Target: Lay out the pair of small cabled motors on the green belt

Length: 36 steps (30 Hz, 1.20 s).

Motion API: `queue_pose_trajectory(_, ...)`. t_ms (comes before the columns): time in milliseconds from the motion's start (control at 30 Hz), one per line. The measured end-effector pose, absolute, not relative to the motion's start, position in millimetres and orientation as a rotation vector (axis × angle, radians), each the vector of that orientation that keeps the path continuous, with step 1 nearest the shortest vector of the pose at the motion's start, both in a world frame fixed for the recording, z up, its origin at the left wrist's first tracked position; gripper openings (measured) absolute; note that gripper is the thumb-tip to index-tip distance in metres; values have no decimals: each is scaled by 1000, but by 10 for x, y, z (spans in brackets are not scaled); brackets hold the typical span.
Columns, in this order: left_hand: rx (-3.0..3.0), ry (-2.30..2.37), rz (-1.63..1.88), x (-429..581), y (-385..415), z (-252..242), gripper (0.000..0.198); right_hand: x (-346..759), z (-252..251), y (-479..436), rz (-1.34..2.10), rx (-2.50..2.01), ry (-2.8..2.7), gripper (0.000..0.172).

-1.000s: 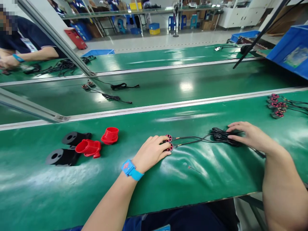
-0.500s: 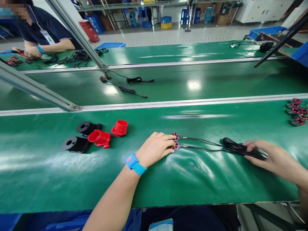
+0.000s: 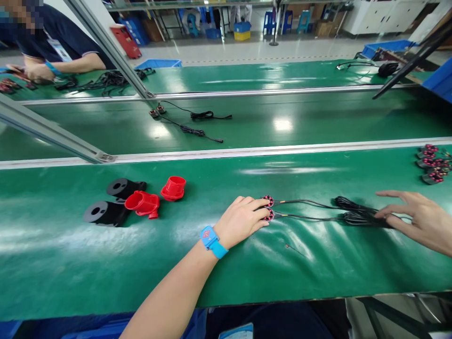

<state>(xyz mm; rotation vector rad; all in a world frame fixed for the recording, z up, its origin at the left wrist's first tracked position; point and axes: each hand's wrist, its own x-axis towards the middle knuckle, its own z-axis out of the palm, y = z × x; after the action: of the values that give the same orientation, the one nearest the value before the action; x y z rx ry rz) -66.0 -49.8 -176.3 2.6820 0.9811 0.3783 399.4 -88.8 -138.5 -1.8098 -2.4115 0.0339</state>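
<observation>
My left hand (image 3: 243,219), with a blue wrist strap, has its fingertips closed on two small round coils (image 3: 269,215) lying side by side on the green mat. Black leads run right from the coils to two folded cable bundles (image 3: 358,218). Over the right end of these bundles is my right hand (image 3: 420,220), its fingers spread and a fingertip at the cables. A thin wire scrap (image 3: 294,249) lies nearer the front edge. To the left are two black cylindrical housings (image 3: 106,213) and two red plastic fittings (image 3: 143,203).
Several loose coils (image 3: 432,164) sit at the right. Beyond a metal rail (image 3: 247,152), two cabled coils (image 3: 194,130) lie on a green strip. A slanting metal post (image 3: 52,127) stands at the left. Another person (image 3: 67,42) works at the far left bench.
My left hand and the two coils have shifted right. My right hand has opened and moved slightly right; the cable bundles now lie farther right and more apart. The items beyond the rail have also shifted right.
</observation>
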Motion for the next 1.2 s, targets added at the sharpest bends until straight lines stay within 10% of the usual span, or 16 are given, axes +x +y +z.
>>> queue_pose_trajectory(467, 2631, 1124, 445, -750, -356, -1849, 27, 1691, -1470, -267, 845, -1329, -2248, 33)
queue_pose_trajectory(1200, 2755, 1202, 454, -592, -426, -1809, 19, 1637, -1728, -202, 1519, -1408, -1634, 30)
